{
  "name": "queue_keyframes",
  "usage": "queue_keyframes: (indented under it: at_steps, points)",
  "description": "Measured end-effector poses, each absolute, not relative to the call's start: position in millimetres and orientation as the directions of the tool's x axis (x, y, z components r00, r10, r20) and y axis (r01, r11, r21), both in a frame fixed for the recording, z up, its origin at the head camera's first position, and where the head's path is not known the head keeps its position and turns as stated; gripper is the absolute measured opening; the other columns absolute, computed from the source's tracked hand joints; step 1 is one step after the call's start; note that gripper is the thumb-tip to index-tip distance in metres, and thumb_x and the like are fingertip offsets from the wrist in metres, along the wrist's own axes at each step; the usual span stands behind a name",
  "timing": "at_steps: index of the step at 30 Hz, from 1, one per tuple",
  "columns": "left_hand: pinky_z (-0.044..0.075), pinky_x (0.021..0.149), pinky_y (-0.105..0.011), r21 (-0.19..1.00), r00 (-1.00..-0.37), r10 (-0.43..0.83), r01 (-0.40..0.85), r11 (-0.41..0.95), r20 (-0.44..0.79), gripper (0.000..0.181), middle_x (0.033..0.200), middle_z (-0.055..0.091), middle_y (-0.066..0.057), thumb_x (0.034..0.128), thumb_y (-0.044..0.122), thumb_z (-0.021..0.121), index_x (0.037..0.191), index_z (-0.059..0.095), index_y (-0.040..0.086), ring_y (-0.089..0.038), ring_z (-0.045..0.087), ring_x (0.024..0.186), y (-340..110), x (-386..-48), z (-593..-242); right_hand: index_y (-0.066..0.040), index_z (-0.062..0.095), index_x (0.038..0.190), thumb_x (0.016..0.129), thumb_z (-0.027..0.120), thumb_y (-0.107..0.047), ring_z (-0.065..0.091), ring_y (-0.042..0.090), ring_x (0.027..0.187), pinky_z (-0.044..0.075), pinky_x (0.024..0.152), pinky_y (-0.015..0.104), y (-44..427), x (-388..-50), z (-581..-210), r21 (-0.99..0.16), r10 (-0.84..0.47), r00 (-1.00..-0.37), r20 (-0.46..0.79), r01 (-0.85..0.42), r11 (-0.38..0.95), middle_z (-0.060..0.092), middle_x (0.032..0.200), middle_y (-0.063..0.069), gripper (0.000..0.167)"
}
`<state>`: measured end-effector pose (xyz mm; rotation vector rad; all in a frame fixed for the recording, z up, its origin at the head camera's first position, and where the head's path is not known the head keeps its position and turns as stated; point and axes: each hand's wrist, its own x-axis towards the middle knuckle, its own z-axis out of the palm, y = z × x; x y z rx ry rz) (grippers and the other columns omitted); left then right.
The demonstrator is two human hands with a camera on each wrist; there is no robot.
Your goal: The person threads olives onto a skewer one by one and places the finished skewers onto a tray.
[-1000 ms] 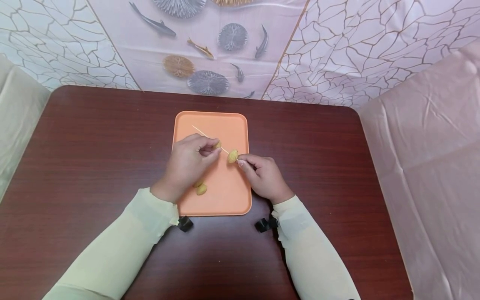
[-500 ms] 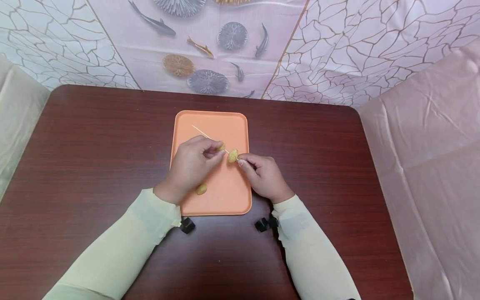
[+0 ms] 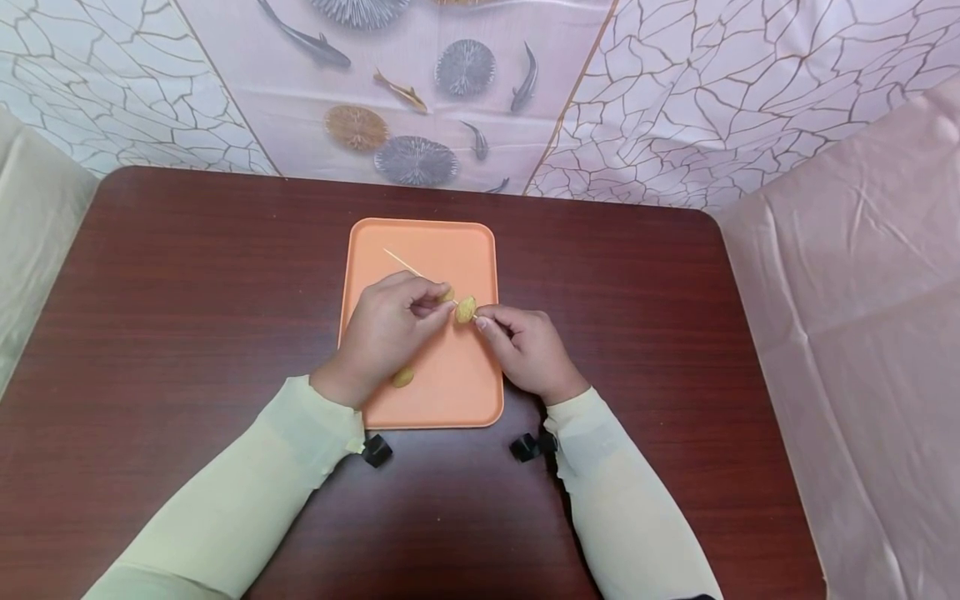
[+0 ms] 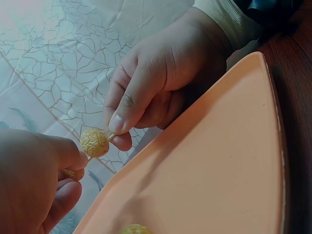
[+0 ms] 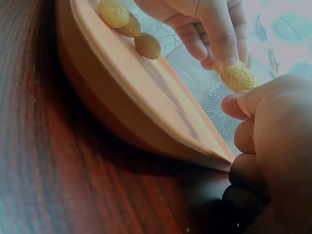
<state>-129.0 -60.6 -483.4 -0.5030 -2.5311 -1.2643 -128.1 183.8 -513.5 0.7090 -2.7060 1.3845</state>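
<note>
A thin wooden skewer (image 3: 401,262) slants over the tray, its far tip pointing to the upper left. My right hand (image 3: 531,350) pinches its near end between thumb and forefinger. Just beyond those fingertips, a wrinkled yellow ball, like a preserved fruit (image 3: 466,311), is threaded on the stick. My left hand (image 3: 386,321) pinches a second wrinkled yellow ball (image 3: 447,295) around the skewer, close to the first; fingers cover most of it. In the left wrist view, a short bit of stick shows between the threaded ball (image 4: 94,142) and the left fingers.
An orange rectangular tray (image 3: 450,404) lies on the dark wooden table (image 3: 637,333) under both hands. Loose yellow balls (image 5: 147,46) sit in it near the left wrist; the head view shows only one ball (image 3: 403,377). Patterned cloth (image 3: 510,50) hangs behind the table.
My left hand has slid down the skewer toward the right with its yellow ball, narrowing the gap to the first ball. The right hand has stayed in place.
</note>
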Motion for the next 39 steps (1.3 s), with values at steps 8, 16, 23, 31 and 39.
queue_keyframes:
  at_steps: [8,16,23,31,39]
  points:
    - [0.068,0.079,-0.027,0.706,-0.895,0.197,0.437,0.557,0.4,0.015,0.097,0.082,-0.003,0.0963,0.014,0.091,0.109,0.087,0.008,-0.014,0.08,0.085,-61,-129,-487,-0.015,0.085,0.122,0.115,0.068,-0.028,0.073,0.011,0.086,0.062,0.08,0.028,184,-128,-514,-0.769,-0.384,-0.897,0.217,-0.4,0.499,0.085,0.111,0.0,0.022]
    - [0.068,0.081,-0.029,0.712,-0.898,0.208,0.435,0.552,0.387,0.02,0.097,0.08,-0.002,0.0968,0.016,0.092,0.114,0.088,0.007,-0.014,0.077,0.086,-63,-129,-485,-0.016,0.085,0.122,0.115,0.068,-0.029,0.073,0.011,0.086,0.061,0.08,0.03,183,-128,-513,-0.768,-0.377,-0.901,0.213,-0.393,0.506,0.085,0.111,0.0,0.022]
    - [0.068,0.085,-0.032,0.753,-0.917,0.232,0.398,0.524,0.323,0.025,0.103,0.081,0.0,0.0987,0.021,0.091,0.122,0.088,0.013,-0.014,0.074,0.092,-72,-133,-477,-0.017,0.084,0.122,0.116,0.067,-0.032,0.072,0.011,0.084,0.06,0.081,0.029,186,-130,-511,-0.768,-0.361,-0.912,0.196,-0.372,0.522,0.085,0.11,0.0,0.024]
    - [0.064,0.088,-0.038,0.78,-0.965,0.205,0.255,0.572,0.165,0.015,0.106,0.082,0.001,0.1034,0.027,0.081,0.114,0.087,0.018,-0.018,0.074,0.095,-103,-144,-456,-0.018,0.085,0.12,0.115,0.069,-0.033,0.073,0.013,0.089,0.06,0.083,0.028,190,-132,-507,-0.789,-0.334,-0.933,0.131,-0.302,0.534,0.085,0.11,0.0,0.023]
    - [0.057,0.088,-0.039,0.683,-0.926,0.341,0.143,0.717,-0.164,0.017,0.098,0.078,-0.001,0.0995,0.025,0.074,0.111,0.083,0.016,-0.021,0.071,0.095,-120,-148,-452,-0.021,0.086,0.119,0.114,0.069,-0.037,0.075,0.014,0.104,0.062,0.097,0.036,197,-135,-502,-0.814,-0.345,-0.938,0.024,-0.219,0.539,0.084,0.115,-0.003,0.023]
